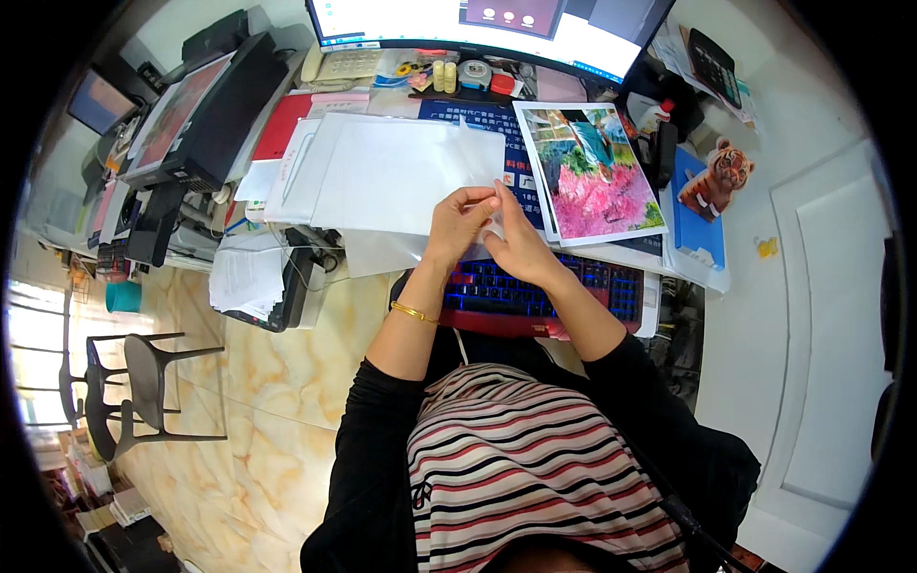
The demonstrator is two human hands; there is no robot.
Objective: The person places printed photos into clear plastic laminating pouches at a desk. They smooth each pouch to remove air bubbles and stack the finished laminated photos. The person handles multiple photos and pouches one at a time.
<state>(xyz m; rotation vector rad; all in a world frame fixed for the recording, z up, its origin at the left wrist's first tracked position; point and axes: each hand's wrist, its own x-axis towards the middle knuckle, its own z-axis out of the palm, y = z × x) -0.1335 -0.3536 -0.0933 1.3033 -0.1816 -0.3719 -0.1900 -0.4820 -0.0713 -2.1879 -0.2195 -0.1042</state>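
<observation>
A stack of whitish, translucent plastic sheets (401, 172) lies on the desk in front of me, left of centre. The right edge of the top sheet is lifted and creased. My left hand (460, 224), below a gold bracelet, is closed in a pinch at that lifted edge. Facing it, my right hand (522, 243) pinches at the same spot with its fingertips close to the left ones. Exactly how much of the sheet lies between the fingers is hard to see. A glossy colour print (602, 201) with pink blossoms lies just right of my hands.
Below my hands sits a lit red-and-black keyboard (587, 296). A monitor (411, 24) stands at the back, with a tape measure (474, 74) before it. At right, a tiger figurine (718, 181) stands by a blue box (695, 215). A black printer (210, 115) is at left.
</observation>
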